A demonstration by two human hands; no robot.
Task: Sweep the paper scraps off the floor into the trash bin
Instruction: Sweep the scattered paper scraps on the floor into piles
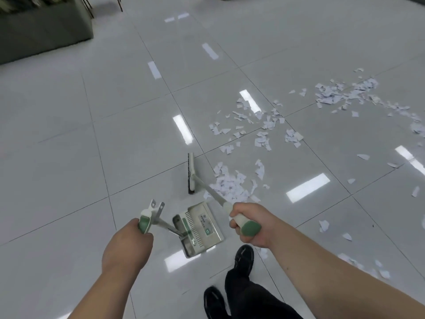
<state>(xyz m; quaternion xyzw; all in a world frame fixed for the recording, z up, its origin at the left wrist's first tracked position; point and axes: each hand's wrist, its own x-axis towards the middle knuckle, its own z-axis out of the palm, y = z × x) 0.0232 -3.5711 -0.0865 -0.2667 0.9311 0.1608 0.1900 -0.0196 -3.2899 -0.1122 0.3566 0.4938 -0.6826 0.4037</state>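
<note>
Person sweeping torn paper scraps (230, 183) on a tiled floor (69, 146).
Right hand (250, 223) grips the broom (192, 173) handle; left hand (128, 240) grips the dustpan (200, 224) handle.

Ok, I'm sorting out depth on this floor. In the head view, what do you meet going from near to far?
shoe → dustpan → broom head → far scrap pile → grey box. The nearer scraps lie level with the broom head, so they are left out.

No legible text; dustpan (202, 224) label blurred
</note>
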